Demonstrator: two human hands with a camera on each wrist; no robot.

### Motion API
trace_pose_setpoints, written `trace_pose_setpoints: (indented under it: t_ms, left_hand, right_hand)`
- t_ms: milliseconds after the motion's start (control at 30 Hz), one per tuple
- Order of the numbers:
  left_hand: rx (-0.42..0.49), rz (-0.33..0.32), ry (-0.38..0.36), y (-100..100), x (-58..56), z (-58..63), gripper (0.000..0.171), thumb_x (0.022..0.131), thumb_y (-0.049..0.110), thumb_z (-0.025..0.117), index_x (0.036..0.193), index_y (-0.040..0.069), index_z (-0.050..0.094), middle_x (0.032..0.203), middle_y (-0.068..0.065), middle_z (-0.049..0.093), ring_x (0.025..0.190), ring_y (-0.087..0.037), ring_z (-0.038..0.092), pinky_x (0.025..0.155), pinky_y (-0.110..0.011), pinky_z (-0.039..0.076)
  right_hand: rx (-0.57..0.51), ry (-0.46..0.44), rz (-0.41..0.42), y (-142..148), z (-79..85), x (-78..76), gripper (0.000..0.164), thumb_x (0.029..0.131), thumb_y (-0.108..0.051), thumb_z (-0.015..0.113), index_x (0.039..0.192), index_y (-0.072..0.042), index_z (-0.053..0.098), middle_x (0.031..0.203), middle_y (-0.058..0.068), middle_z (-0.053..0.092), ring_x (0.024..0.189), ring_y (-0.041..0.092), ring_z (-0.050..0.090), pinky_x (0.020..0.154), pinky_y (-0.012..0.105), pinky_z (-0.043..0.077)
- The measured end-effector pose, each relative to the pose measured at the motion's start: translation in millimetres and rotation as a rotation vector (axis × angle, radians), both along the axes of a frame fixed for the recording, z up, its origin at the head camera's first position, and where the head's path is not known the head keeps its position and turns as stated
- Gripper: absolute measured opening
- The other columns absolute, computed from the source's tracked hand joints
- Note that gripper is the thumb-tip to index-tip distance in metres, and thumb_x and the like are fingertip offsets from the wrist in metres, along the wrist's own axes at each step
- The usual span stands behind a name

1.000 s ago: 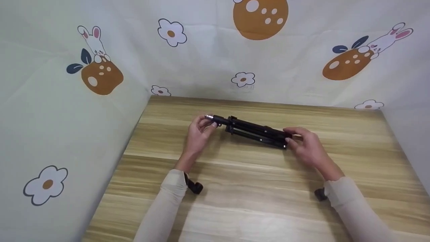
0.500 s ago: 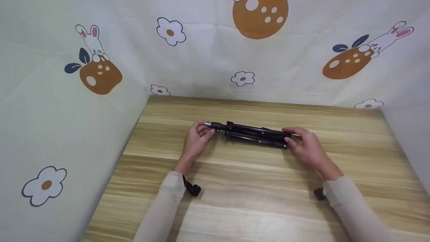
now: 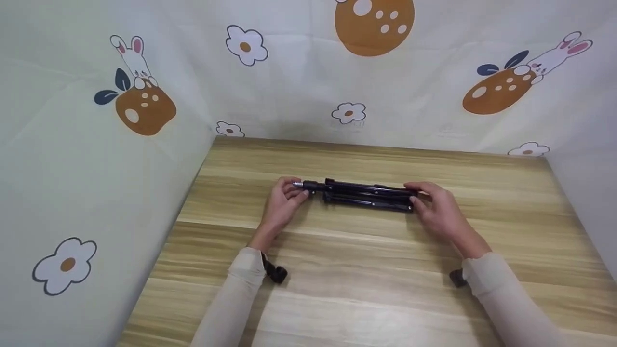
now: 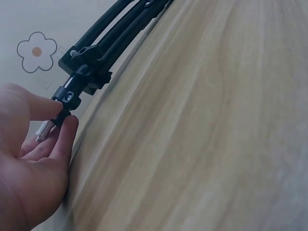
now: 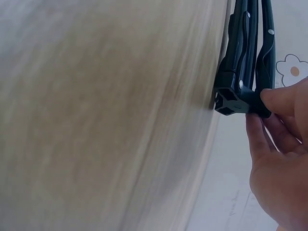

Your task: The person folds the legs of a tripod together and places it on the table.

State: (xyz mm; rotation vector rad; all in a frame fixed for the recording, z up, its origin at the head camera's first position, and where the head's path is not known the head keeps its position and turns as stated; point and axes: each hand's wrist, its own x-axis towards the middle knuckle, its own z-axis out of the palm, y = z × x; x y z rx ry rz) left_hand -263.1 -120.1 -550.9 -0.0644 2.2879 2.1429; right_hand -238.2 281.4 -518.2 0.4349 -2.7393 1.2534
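A folded black light stand lies crosswise between my hands, its legs together and a silver stud at its left end. With thumb and fingers, my left hand pinches the small knob just below that stud, as the left wrist view shows. My right hand grips the opposite end of the stand. In the right wrist view, the thumb and fingers pinch one leg at the hollow plastic end piece. Some of the left fingers are partly hidden behind the stud end.
Under the stand is a wood-grain table. A pale cloth printed with flowers, rabbits and orange fruit hangs behind it and at both sides. Each wrist wears a black camera mount, such as the left one.
The stand's left end has come down toward me with my left hand, so the stand now lies closer to level across the view. My right hand has barely moved.
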Motion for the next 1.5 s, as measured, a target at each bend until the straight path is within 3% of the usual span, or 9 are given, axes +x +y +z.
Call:
trace_pose_setpoints:
  t_ms: [167,400,567,767,1033,1267,1367,1500]
  left_hand:
    - [-0.006,-0.005,-0.003,-2.2,3.3,-0.1,0.044,0.092,0.0,0.082,0.131,0.002,0.062,0.127,-0.017,0.077,0.112,-0.024,0.075,0.099,-0.028,0.065]
    - [-0.024,-0.014,0.014,-2.6,3.1,-0.6,0.043,0.09,-0.001,0.082,0.128,0.001,0.063,0.127,-0.017,0.076,0.111,-0.025,0.075,0.097,-0.028,0.065]
    - [-0.071,-0.002,0.025,-0.9,3.2,-2.1,0.041,0.091,0.001,0.083,0.127,0.003,0.065,0.124,-0.015,0.077,0.108,-0.024,0.077,0.094,-0.029,0.066]
    - [-0.131,0.006,0.037,1.6,4.0,-3.1,0.041,0.093,0.006,0.083,0.13,0.006,0.066,0.125,-0.013,0.076,0.11,-0.024,0.077,0.096,-0.031,0.067]
    - [-0.176,0.025,0.047,0.7,3.3,-3.5,0.041,0.093,0.006,0.083,0.131,0.007,0.067,0.126,-0.014,0.076,0.111,-0.025,0.078,0.097,-0.03,0.067]
    - [-0.18,0.027,0.055,-0.9,3.6,-6.1,0.041,0.093,0.006,0.083,0.13,0.006,0.066,0.122,-0.014,0.077,0.109,-0.025,0.078,0.097,-0.031,0.067]
    - [-0.193,0.022,0.054,-1.1,3.6,-5.1,0.04,0.093,0.006,0.082,0.13,0.006,0.066,0.123,-0.015,0.076,0.111,-0.026,0.077,0.099,-0.032,0.067]
    - [-0.267,0.004,0.058,-0.7,5.0,0.3,0.035,0.098,0.013,0.079,0.131,0.006,0.068,0.125,-0.015,0.075,0.113,-0.027,0.076,0.101,-0.036,0.066]
  right_hand:
    - [-0.051,-0.016,0.017,-0.7,-2.1,-1.2,0.037,0.103,0.009,0.061,0.14,0.004,0.067,0.143,0.026,0.067,0.139,0.041,0.062,0.107,0.007,0.05]
    - [-0.058,-0.029,0.006,-1.9,-0.9,-1.5,0.037,0.105,0.008,0.059,0.141,0.002,0.067,0.145,0.025,0.065,0.14,0.04,0.061,0.108,0.006,0.048]
    - [-0.049,-0.018,0.002,-2.1,-0.7,-2.0,0.037,0.105,0.008,0.059,0.14,0.002,0.068,0.143,0.026,0.067,0.14,0.04,0.061,0.111,0.012,0.051]
    - [-0.051,-0.007,-0.008,-1.0,-1.8,-0.8,0.037,0.103,0.01,0.06,0.139,0.002,0.068,0.142,0.025,0.068,0.139,0.04,0.062,0.109,0.011,0.051]
    - [-0.018,0.006,-0.014,-4.0,0.6,-1.3,0.037,0.103,0.007,0.063,0.139,0.0,0.069,0.142,0.024,0.069,0.139,0.04,0.063,0.116,0.037,0.053]
    - [-0.123,0.013,0.029,-5.7,-4.4,-3.4,0.037,0.101,0.016,0.06,0.136,0.007,0.068,0.141,0.029,0.067,0.136,0.042,0.063,0.105,0.01,0.054]
    - [-0.134,0.001,0.024,-5.2,-5.3,-4.2,0.036,0.102,0.012,0.061,0.137,0.006,0.068,0.141,0.027,0.067,0.136,0.041,0.063,0.109,0.019,0.056]
    - [-0.094,0.015,-0.006,-2.9,-2.7,-4.9,0.033,0.106,-0.002,0.065,0.139,-0.001,0.07,0.143,0.022,0.069,0.138,0.039,0.062,0.12,0.05,0.054]
